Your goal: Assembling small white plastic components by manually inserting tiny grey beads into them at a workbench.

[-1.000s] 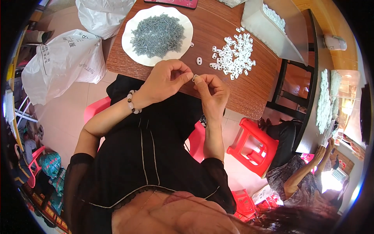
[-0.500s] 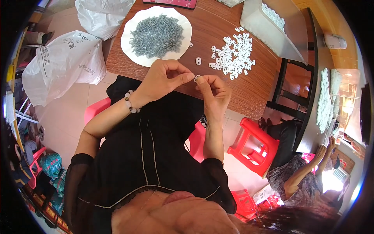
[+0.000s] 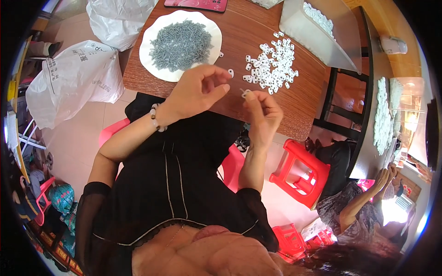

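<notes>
My right hand (image 3: 263, 112) pinches a small white plastic piece (image 3: 246, 94) between thumb and forefinger, above the table's near edge. Something thin and greyish sticks out beside that piece, too small to make out. To its left is my left hand (image 3: 199, 92), fingers apart and nothing visible in them, at the near rim of a white scalloped plate (image 3: 146, 64). Small grey rods (image 3: 182, 43) are heaped on the plate. A loose pile of white two-holed pieces (image 3: 274, 64) lies farther right. One single white piece (image 3: 230, 72) rests just past my left fingertips.
The brown wooden table (image 3: 237, 27) also carries a pink phone (image 3: 198, 4) and a clear bin (image 3: 308, 41) with white pieces. White sacks (image 3: 73, 78) stand left. A red stool (image 3: 299, 172) is at the right, where another person's hands (image 3: 384, 177) work at a dark table.
My hands have come apart. The left has let go and spread its fingers; the right has shifted right with the white piece.
</notes>
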Demonstrator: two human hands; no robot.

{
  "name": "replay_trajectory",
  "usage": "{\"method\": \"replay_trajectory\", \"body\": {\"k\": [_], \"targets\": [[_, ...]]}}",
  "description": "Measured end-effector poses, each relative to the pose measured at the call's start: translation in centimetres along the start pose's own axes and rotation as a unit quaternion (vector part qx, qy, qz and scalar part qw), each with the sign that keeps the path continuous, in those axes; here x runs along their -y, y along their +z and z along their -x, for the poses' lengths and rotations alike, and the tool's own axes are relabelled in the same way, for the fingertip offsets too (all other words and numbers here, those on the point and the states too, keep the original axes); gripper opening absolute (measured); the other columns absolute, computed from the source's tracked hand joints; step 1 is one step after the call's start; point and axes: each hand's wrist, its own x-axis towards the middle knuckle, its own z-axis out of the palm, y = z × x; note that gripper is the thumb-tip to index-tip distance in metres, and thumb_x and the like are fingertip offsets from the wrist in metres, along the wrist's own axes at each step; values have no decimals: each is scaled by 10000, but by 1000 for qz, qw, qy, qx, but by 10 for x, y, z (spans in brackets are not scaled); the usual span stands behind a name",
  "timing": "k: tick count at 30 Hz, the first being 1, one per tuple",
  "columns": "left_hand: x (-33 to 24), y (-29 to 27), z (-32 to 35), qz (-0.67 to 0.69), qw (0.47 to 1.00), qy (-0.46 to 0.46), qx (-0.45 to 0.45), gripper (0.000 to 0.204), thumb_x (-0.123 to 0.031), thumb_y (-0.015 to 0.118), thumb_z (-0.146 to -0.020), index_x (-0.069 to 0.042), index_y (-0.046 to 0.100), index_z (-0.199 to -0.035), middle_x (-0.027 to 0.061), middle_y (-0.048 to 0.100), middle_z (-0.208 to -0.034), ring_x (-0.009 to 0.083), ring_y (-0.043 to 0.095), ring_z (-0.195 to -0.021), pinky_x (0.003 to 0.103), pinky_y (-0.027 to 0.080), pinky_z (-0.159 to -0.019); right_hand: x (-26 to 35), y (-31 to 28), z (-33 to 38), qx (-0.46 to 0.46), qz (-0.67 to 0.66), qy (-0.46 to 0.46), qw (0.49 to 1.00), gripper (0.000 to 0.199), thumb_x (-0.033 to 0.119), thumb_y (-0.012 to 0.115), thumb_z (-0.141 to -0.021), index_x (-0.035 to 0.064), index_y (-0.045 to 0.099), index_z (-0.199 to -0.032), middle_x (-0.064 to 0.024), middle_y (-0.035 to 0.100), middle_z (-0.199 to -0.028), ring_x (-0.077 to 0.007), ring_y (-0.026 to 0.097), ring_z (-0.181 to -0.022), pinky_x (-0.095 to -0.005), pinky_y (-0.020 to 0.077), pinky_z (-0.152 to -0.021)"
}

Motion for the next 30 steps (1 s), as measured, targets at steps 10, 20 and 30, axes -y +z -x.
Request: {"method": "replay_trajectory", "body": {"k": [10, 20, 30], "targets": [[24, 16, -44, -493, 844, 204, 48, 160, -81, 614, -829, 5, 620, -964, 139, 554, -876, 332, 565, -853, 377, 478, -734, 2, -20, -1, -51, -27, -74, 996, 73, 57, 656, -872, -1, 650, -829, 3, 614, -712, -25, 516, -650, -162, 371, -593], [-3, 10, -19, 163, 972, -126, 118, 263, -211, 566, -958, 18, 652, -1055, 34, 653, -853, 75, 610, -780, 214, 515, -708, 0, -17, 1, 10, -107, -11, 994, 79, 90, 639, -889, 16, 630, -863, 6, 593, -720, -41, 507, -648, -172, 385, -608], [5, 5, -4, 197, 965, -118, 124, 246, -177, 550, -966, 0, 642, -1110, 12, 644, -875, 55, 584, -763, 188, 489, -698, -5, -4, 5, 50, -50, -18, 997, 93, 82, 646, -879, 10, 614, -828, 20, 586, -722, -32, 512, -652, -176, 400, -605]]}}
